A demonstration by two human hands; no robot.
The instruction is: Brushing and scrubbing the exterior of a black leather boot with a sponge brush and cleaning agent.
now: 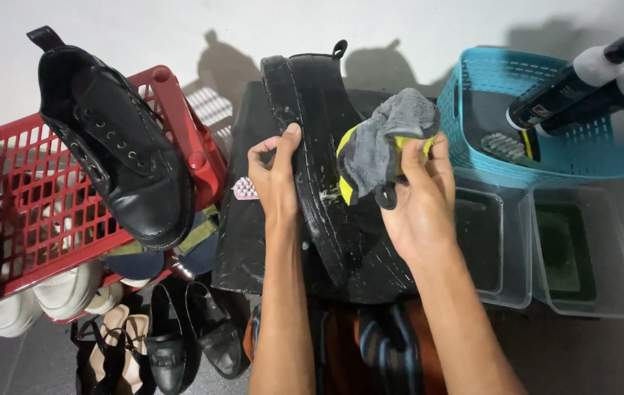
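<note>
Gripped along its thick sole edge by the left hand (277, 175), a black boot (330, 146) is held sole-up over a dark mat (242, 219) at the centre of the view. The thumb is laid across the sole while the other fingers are wrapped behind it and cannot be seen. A grey and yellow cloth (385, 143) is bunched in the clenched right hand (418, 197) and pressed against the sole's right side; wet specks are seen on the rubber just beside it. The boot's upper is hidden beneath the sole, and only its heel loop is shown at the top.

A small pink brush (245, 189) is partly covered by the left hand. To the left, a second black boot (118, 153) is rested on a red plastic crate (16, 190), whose lower part is cut off by the frame edge. White shoes (41, 292) and black loafers (188, 329) are lying below it, some only partly visible.

To the right, a turquoise basket (546, 153) is seen holding two dark bottles (583, 77) with white collars and a bristle brush (506, 146). Two clear tubs (546, 249) with dark liquid are placed in front of it; their contents are hard to make out.
</note>
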